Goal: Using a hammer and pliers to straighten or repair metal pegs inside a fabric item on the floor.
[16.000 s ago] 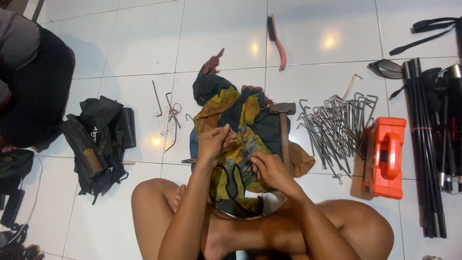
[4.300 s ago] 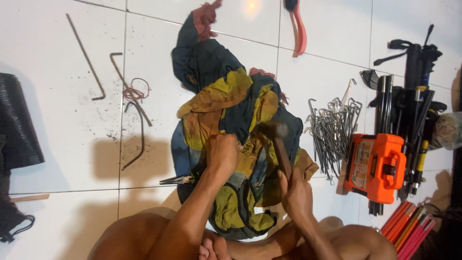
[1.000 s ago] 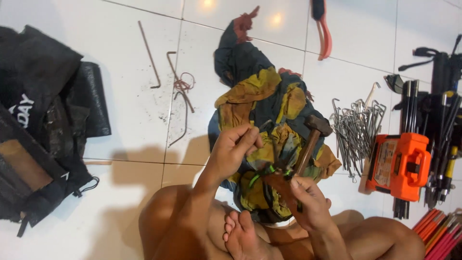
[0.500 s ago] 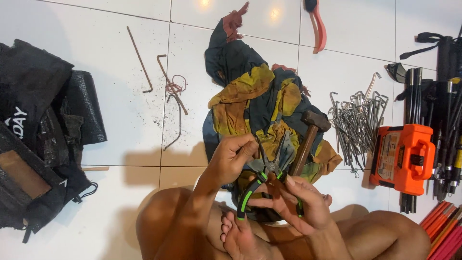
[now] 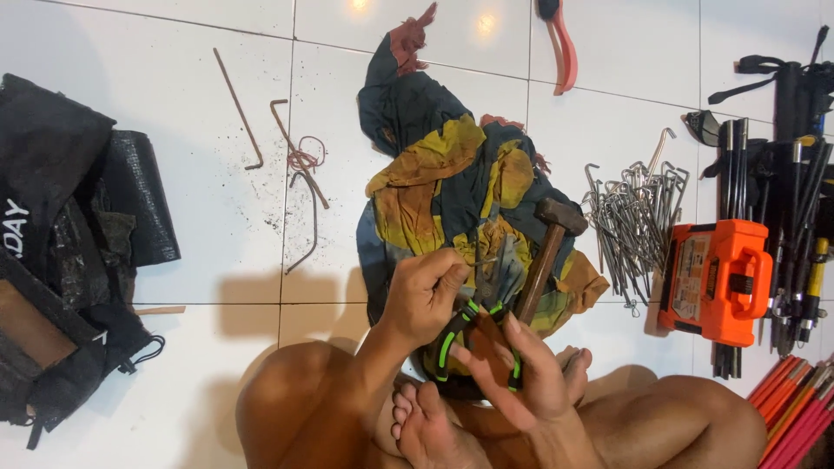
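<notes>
I sit cross-legged on a white tiled floor. My left hand (image 5: pixel 423 291) pinches a thin metal peg (image 5: pixel 483 260) over a yellow, blue and brown cloth (image 5: pixel 452 182). My right hand (image 5: pixel 521 375) is closed on pliers with black and green handles (image 5: pixel 453 334), whose jaws point toward the peg. A hammer with a wooden handle (image 5: pixel 547 247) lies on the cloth just right of my hands.
A heap of bent metal pegs (image 5: pixel 632 221) lies to the right, beside an orange tool case (image 5: pixel 717 280) and black poles (image 5: pixel 782 200). Rusty bent rods (image 5: pixel 291 165) lie left of the cloth. A black bag (image 5: pixel 65 260) sits far left. Red-handled pliers (image 5: pixel 563 48) lie at the top.
My right hand has let go of the hammer, which now lies on the cloth, and has taken up the green-handled pliers. My left hand holds the peg at the same spot.
</notes>
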